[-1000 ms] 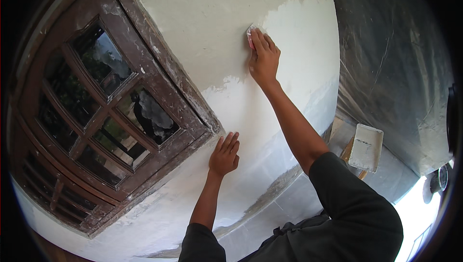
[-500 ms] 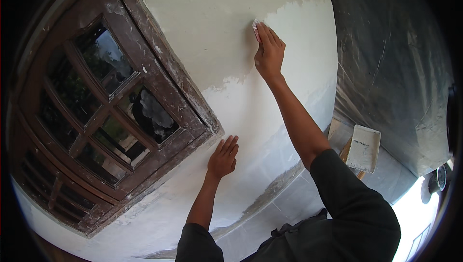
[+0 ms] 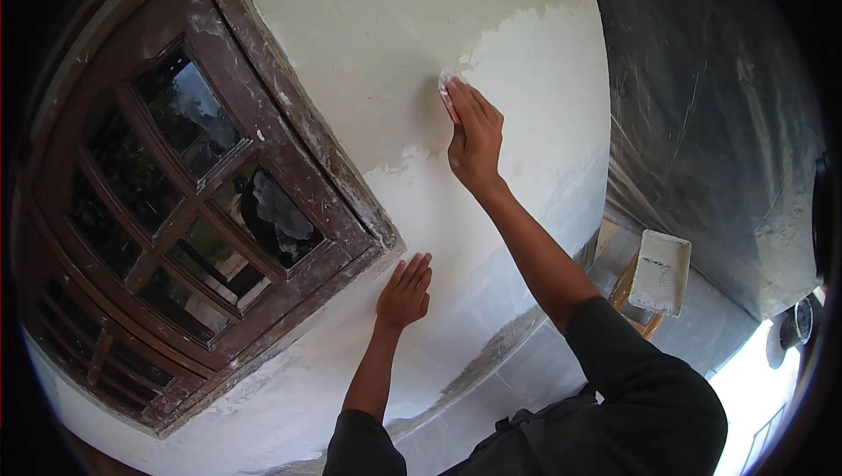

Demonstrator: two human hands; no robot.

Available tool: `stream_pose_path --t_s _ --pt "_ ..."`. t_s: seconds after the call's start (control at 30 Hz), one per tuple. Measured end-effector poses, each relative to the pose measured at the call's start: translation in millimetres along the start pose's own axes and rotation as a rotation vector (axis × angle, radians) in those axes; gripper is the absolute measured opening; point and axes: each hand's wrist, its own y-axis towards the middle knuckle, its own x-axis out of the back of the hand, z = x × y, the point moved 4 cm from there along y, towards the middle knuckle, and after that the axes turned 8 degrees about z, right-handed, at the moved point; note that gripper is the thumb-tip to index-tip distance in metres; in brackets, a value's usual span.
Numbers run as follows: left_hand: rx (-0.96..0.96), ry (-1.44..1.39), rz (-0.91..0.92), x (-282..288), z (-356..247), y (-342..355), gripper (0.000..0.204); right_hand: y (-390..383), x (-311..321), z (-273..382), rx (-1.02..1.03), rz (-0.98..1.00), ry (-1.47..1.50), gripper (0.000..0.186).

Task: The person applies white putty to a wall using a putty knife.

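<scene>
A white-dusted, pinkish flat piece, which looks like folded sandpaper (image 3: 448,97), is gripped in my right hand (image 3: 478,134) against the wall. Under it the wall (image 3: 351,55) is greenish-beige, with a ragged border to a whiter coat (image 3: 548,81) on the right and below. Most of the gripped piece is hidden behind my fingers. My left hand (image 3: 404,294) lies flat on the white part of the wall, fingers stretched, just below the corner of the brown window frame (image 3: 338,152). Nothing is in it.
Dark glass panes fill the wooden window (image 3: 153,230) on the left, its frame scuffed and smeared white. Plastic sheeting (image 3: 702,125) hangs on the right. Below it a white paint tray (image 3: 660,274) rests by a wooden piece (image 3: 624,287). A round metal container (image 3: 796,325) stands farther right.
My right hand has moved down and slightly left along the wall with the sandpaper. My left hand stays in nearly the same place.
</scene>
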Motion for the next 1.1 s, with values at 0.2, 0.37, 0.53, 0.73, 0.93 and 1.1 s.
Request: stream_pose_path --t_s 0.2,0.37,0.53,0.73,0.93,1.1 --pt "0.01 -0.07 -0.009 -2 -2 3 0.043 -5 -41 4 -0.095 0.103 -0.099 0.058" --pt "0.03 -0.124 0.043 -11 4 -21 0.045 -136 -36 92 0.085 0.378 0.077 0.057" --pt "0.033 -0.142 0.044 -6 -3 -23 0.046 -95 -13 70 0.04 0.285 0.136 0.059" --pt "0.062 -0.16 0.025 -7 -5 -22 0.045 9 -31 16 -0.037 0.054 -0.027 0.057" --pt "0.073 -0.185 0.052 -16 0 -29 0.045 -141 -30 84 0.112 0.443 0.032 0.057" --pt "0.079 -0.197 0.092 -17 4 -31 0.042 -152 1 82 0.105 0.494 0.172 0.051"
